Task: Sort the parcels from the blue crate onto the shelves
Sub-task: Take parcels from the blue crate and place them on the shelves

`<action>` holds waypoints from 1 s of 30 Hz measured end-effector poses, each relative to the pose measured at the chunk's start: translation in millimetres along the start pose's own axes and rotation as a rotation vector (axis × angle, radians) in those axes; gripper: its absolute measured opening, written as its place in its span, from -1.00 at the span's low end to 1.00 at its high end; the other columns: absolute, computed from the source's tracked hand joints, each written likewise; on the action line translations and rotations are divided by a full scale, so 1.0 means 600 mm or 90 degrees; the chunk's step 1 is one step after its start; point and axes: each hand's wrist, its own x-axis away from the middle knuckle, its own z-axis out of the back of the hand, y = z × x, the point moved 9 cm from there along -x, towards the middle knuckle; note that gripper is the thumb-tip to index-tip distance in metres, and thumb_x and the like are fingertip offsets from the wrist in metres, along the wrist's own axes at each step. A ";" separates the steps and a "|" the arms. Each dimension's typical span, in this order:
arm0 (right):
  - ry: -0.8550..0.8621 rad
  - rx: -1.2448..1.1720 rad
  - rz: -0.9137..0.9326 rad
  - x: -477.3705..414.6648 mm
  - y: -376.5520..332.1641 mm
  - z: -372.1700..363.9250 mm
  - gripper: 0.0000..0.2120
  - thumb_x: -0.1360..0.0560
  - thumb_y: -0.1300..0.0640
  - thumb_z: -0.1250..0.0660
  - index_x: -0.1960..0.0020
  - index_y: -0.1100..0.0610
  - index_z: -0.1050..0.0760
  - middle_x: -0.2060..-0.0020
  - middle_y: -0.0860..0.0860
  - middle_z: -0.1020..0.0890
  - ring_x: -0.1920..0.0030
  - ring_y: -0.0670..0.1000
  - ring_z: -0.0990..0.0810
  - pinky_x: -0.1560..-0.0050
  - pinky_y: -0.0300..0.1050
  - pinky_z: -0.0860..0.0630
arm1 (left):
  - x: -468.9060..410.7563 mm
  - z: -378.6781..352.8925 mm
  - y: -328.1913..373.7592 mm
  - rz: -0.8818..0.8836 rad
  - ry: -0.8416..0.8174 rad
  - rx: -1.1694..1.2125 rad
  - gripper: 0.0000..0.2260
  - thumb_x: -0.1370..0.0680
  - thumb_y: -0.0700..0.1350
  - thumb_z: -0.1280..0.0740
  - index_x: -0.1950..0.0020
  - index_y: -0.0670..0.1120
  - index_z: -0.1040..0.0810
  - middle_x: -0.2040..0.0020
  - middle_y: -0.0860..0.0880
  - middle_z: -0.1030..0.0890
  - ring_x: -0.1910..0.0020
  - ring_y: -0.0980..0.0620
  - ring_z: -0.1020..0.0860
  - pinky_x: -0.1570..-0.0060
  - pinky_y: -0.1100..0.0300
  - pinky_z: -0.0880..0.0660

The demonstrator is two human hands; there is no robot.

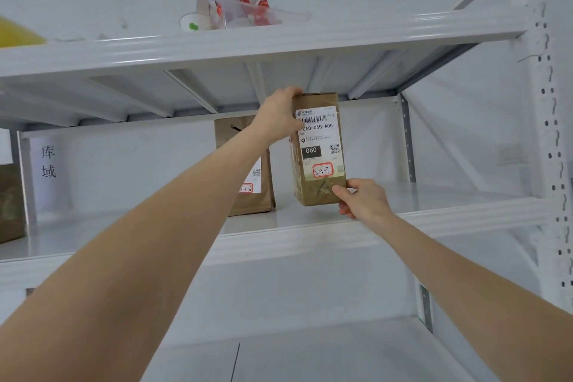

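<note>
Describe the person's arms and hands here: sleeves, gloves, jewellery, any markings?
Both arms are bare all the way to the frame edge, and no sleeve shows. The left hand and the right hand are ungloved, with no ring, watch, wristband or strap visible. No tape, tattoo or other marking shows on either arm.

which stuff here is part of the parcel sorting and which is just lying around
Job: parcel 3-2-7, gripped by left hand and right hand; parcel 3-2-6 beside it; middle shelf.
Lying about: paper cup, clear bag of sachets, yellow object.
</note>
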 end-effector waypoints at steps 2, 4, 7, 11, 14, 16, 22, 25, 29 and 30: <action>-0.008 0.042 0.005 -0.004 0.004 -0.009 -0.87 -0.53 0.05 -0.33 0.04 0.08 -0.60 0.37 0.07 -0.64 0.31 0.07 -0.65 0.13 0.00 -0.63 | -0.001 -0.009 -0.005 -0.008 -0.003 -0.026 -0.41 -0.46 -0.22 -0.38 -0.46 -0.08 -0.28 -0.33 -0.13 -0.41 -0.31 -0.08 -0.38 -0.27 0.13 -0.31; -0.027 0.113 0.003 -0.008 0.007 -0.020 -0.83 -0.52 -0.04 -0.31 0.09 0.03 -0.59 0.29 0.05 -0.67 0.22 0.08 -0.67 0.04 0.03 -0.61 | -0.002 -0.015 -0.011 -0.008 -0.006 -0.040 -0.41 -0.46 -0.20 -0.39 -0.46 -0.07 -0.29 -0.32 -0.14 -0.41 -0.31 -0.08 -0.38 -0.27 0.15 -0.29; -0.055 0.211 -0.017 -0.013 0.013 -0.035 -0.75 -0.47 -0.14 -0.32 0.11 0.04 -0.60 0.18 0.04 -0.67 0.09 0.10 -0.65 0.00 -0.04 -0.57 | 0.002 -0.031 -0.027 0.011 -0.028 -0.061 -0.37 -0.44 -0.18 -0.43 -0.47 -0.06 -0.28 -0.34 -0.14 -0.38 -0.31 -0.10 -0.38 -0.26 0.14 -0.30; -0.073 0.305 -0.024 -0.013 0.008 -0.042 -0.74 -0.46 -0.12 -0.37 0.10 0.09 -0.60 0.16 0.04 -0.67 0.06 0.10 -0.62 0.06 -0.11 -0.51 | 0.011 -0.057 -0.050 0.029 -0.054 -0.075 -0.32 -0.41 -0.16 -0.47 -0.47 -0.04 -0.26 -0.36 -0.10 -0.36 -0.29 -0.09 -0.41 -0.24 0.10 -0.36; -0.080 0.333 -0.009 -0.015 0.001 -0.047 -0.74 -0.47 -0.11 -0.38 0.10 0.10 -0.58 0.15 0.06 -0.67 0.05 0.10 -0.63 0.03 -0.09 -0.53 | 0.012 -0.058 -0.059 0.035 -0.042 -0.088 -0.34 -0.41 -0.18 -0.47 -0.44 -0.03 -0.27 -0.33 -0.08 -0.37 -0.24 -0.07 -0.44 -0.18 0.10 -0.42; -0.078 0.364 0.008 -0.013 -0.005 -0.049 -0.73 -0.47 -0.11 -0.37 0.07 0.11 -0.56 0.12 0.07 -0.66 0.03 0.10 -0.63 0.02 -0.09 -0.53 | 0.010 -0.056 -0.060 0.037 -0.034 -0.111 -0.35 -0.40 -0.17 -0.48 -0.43 -0.04 -0.27 -0.32 -0.08 -0.38 -0.24 -0.06 -0.42 -0.17 0.08 -0.43; -0.053 0.485 0.085 0.001 -0.040 -0.045 -0.67 -0.49 -0.10 -0.36 -0.07 0.14 -0.55 -0.01 0.09 -0.61 -0.05 0.15 -0.58 0.12 -0.12 -0.42 | -0.001 -0.061 -0.045 0.019 -0.048 -0.195 -0.35 -0.38 -0.09 -0.51 -0.37 -0.13 -0.28 -0.26 -0.09 -0.41 -0.20 -0.06 -0.43 -0.11 0.08 -0.43; -0.056 0.526 0.113 0.007 -0.047 -0.047 -0.65 -0.51 -0.09 -0.35 -0.13 0.15 -0.53 -0.05 0.10 -0.60 -0.08 0.15 -0.57 0.11 -0.11 -0.40 | -0.002 -0.063 -0.044 0.009 -0.059 -0.215 -0.28 -0.37 -0.07 -0.51 -0.43 -0.10 -0.24 -0.30 -0.09 -0.39 -0.22 -0.08 -0.44 -0.13 0.05 -0.45; -0.050 0.549 0.157 0.010 -0.054 -0.047 -0.58 -0.48 -0.06 -0.38 -0.21 0.14 -0.40 -0.10 0.09 -0.56 -0.10 0.15 -0.55 0.10 -0.08 -0.40 | 0.000 -0.069 -0.044 -0.010 -0.072 -0.221 -0.26 -0.39 -0.08 -0.50 -0.48 -0.05 -0.21 -0.31 -0.11 -0.34 -0.26 -0.10 -0.39 -0.18 0.03 -0.43; -0.043 0.549 0.176 0.011 -0.059 -0.046 -0.52 -0.46 -0.04 -0.41 -0.26 0.14 -0.34 -0.14 0.08 -0.52 -0.11 0.15 -0.53 0.08 -0.05 -0.42 | 0.001 -0.070 -0.045 -0.010 -0.070 -0.220 -0.26 -0.39 -0.08 -0.50 -0.48 -0.05 -0.21 -0.31 -0.11 -0.34 -0.26 -0.11 -0.39 -0.18 0.03 -0.42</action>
